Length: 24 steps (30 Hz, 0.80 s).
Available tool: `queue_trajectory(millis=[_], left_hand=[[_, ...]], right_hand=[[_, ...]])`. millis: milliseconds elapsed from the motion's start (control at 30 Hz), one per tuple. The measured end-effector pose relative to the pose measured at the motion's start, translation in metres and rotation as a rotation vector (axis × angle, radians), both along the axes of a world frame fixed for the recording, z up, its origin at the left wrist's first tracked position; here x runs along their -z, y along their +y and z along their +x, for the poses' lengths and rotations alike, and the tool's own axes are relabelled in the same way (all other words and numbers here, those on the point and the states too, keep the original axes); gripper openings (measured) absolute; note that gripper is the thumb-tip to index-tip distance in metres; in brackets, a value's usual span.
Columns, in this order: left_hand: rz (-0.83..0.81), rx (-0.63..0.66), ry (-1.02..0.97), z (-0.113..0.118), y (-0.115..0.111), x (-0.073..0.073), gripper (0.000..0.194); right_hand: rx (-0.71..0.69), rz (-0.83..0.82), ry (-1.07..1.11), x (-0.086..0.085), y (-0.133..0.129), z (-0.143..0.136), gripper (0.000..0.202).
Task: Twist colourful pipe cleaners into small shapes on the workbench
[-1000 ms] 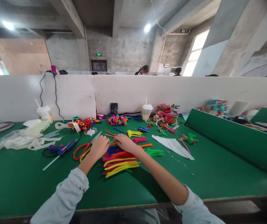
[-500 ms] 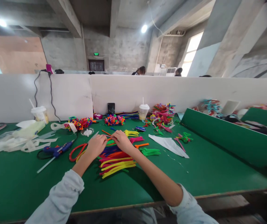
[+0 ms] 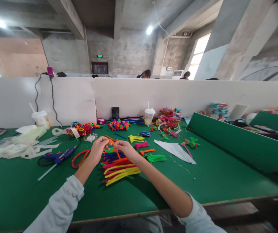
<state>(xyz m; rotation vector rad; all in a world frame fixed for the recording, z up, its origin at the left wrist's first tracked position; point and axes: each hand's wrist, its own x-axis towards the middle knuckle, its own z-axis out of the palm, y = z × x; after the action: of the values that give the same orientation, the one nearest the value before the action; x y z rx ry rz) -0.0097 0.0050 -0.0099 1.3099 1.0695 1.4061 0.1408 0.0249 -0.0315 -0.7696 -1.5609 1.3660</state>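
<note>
Green counter [image 3: 119, 204] below, left hand [image 3: 99, 150] and right hand [image 3: 127, 150] share a narrow pinching grip on a bent orange stem [image 3: 116, 151]; loose stems [image 3: 123, 171] lie at six o'clock, a pink bundle [image 3: 142, 145] at three, scissors [image 3: 73, 161] at eight, a glue gun [image 3: 61, 157] farther toward nine.

On our table [image 3: 216, 184] we see a pile of pipe cleaners [image 3: 122, 170] before us, a glue gun [image 3: 60, 157] leftward, a sheet [image 3: 176, 152] rightward, a cup [image 3: 149, 117] behind, near the partition [image 3: 168, 95]
</note>
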Motion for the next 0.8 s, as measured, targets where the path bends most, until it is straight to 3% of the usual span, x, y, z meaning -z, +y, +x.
queue_trajectory(millis=[133, 300, 600, 800], left_hand=[[-0.038, 0.046, -0.113, 0.003, -0.004, -0.004, 0.019], [-0.103, 0.116, -0.145, 0.005, -0.007, -0.006, 0.018], [0.035, 0.101, 0.349, 0.002, -0.01, -0.013, 0.021], [0.126, 0.071, 0.562, 0.002, -0.012, -0.013, 0.021]], right_hand=[[0.004, -0.041, 0.066, 0.001, -0.002, -0.002, 0.027], [0.056, 0.027, 0.113, -0.002, -0.008, -0.005, 0.024], [0.146, 0.161, -0.03, -0.005, -0.01, -0.002, 0.019], [0.213, 0.354, -0.149, -0.003, -0.012, -0.002, 0.015]])
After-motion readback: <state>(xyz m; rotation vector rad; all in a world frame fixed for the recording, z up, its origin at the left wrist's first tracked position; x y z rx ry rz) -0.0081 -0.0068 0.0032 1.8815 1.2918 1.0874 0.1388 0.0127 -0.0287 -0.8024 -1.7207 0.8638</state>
